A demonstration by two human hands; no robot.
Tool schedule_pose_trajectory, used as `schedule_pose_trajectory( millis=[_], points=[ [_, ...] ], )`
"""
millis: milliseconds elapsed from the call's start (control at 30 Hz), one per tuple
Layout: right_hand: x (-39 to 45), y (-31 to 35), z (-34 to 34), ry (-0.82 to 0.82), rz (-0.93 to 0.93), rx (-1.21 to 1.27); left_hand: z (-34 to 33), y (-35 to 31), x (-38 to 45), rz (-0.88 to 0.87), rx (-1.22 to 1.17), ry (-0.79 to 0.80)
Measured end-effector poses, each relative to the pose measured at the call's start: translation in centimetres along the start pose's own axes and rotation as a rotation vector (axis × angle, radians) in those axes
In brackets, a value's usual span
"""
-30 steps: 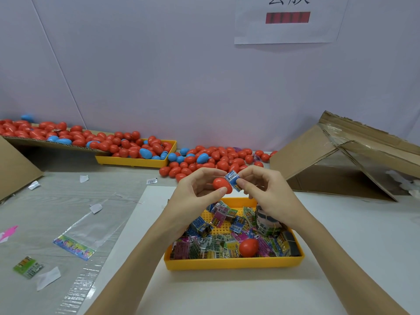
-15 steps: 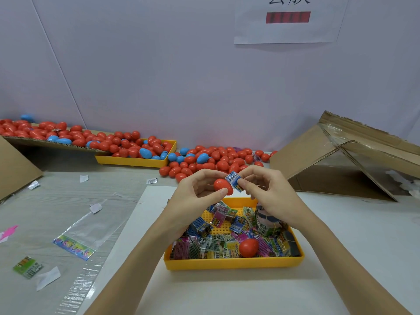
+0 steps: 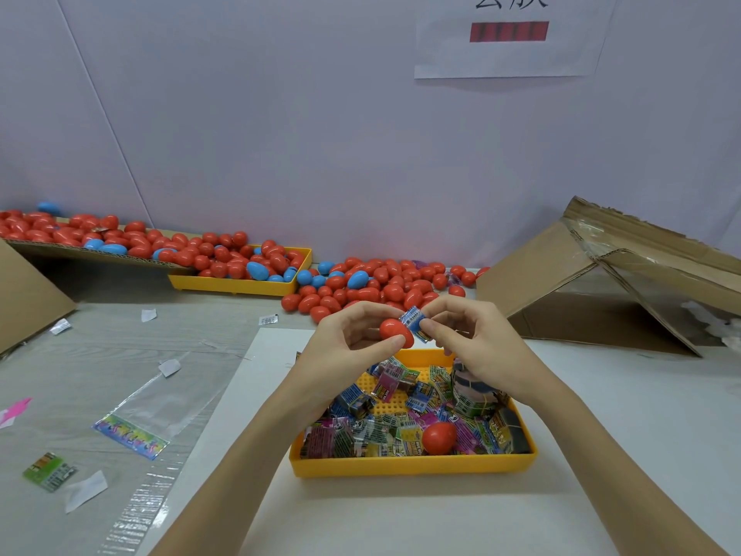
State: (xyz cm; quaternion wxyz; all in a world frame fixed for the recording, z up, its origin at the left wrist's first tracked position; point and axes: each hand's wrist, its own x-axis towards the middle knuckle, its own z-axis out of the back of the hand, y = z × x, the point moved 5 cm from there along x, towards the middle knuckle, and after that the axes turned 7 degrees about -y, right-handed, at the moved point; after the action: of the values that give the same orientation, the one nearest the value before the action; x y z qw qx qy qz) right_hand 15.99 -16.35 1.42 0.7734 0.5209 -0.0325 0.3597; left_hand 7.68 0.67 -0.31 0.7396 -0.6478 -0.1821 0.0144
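Observation:
My left hand (image 3: 345,347) grips a red plastic egg half (image 3: 395,331) between thumb and fingers, above the far end of a yellow tray (image 3: 413,467). My right hand (image 3: 473,347) pinches a small blue printed packet (image 3: 415,323) right against the egg half's open side. The tray holds several colourful folded packets (image 3: 381,395) and another red egg piece (image 3: 439,437).
A pile of red and blue eggs (image 3: 373,286) lies at the wall, spilling from a second yellow tray (image 3: 240,284) and a cardboard ramp (image 3: 80,250). An open cardboard box (image 3: 601,290) lies on its side at the right. Clear bags (image 3: 152,411) and paper scraps sit at the left.
Both hands stay nearly still; the fingers shift slightly as the packet stays pressed at the egg half.

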Motion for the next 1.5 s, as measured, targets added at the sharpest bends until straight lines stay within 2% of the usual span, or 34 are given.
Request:
schedule_pose_trajectory(
  millis=[267, 533, 867, 1000, 1300, 1400, 1500],
  points=[
    [-0.11, -0.04, 0.17, 0.020, -0.036, 0.006, -0.19, -0.08, 0.01, -0.018, -0.016, -0.020],
    [-0.44, 0.13, -0.16, 0.075, -0.127, 0.114, 0.13, -0.19, -0.02, -0.050, -0.037, -0.082],
    [-0.20, 0.21, -0.42, -0.060, -0.073, 0.057, 0.36, -0.21, -0.04, -0.102, -0.040, -0.171],
    [-0.27, 0.32, -0.41, -0.072, -0.109, 0.134, 0.50, -0.30, 0.01, -0.128, -0.032, -0.191],
    [-0.58, 0.40, -0.21, 0.020, -0.213, 0.140, 0.02, -0.50, -0.15, -0.196, 0.063, -0.165],
    [-0.76, -0.04, 0.09, 0.018, -0.320, 0.258, 0.05, -0.54, -0.13, -0.196, 0.061, -0.177],
    [-0.80, -0.50, -0.32, 0.009, -0.476, 0.542, 0.11, -0.67, -0.17, -0.196, 0.031, -0.186]
  ],
)
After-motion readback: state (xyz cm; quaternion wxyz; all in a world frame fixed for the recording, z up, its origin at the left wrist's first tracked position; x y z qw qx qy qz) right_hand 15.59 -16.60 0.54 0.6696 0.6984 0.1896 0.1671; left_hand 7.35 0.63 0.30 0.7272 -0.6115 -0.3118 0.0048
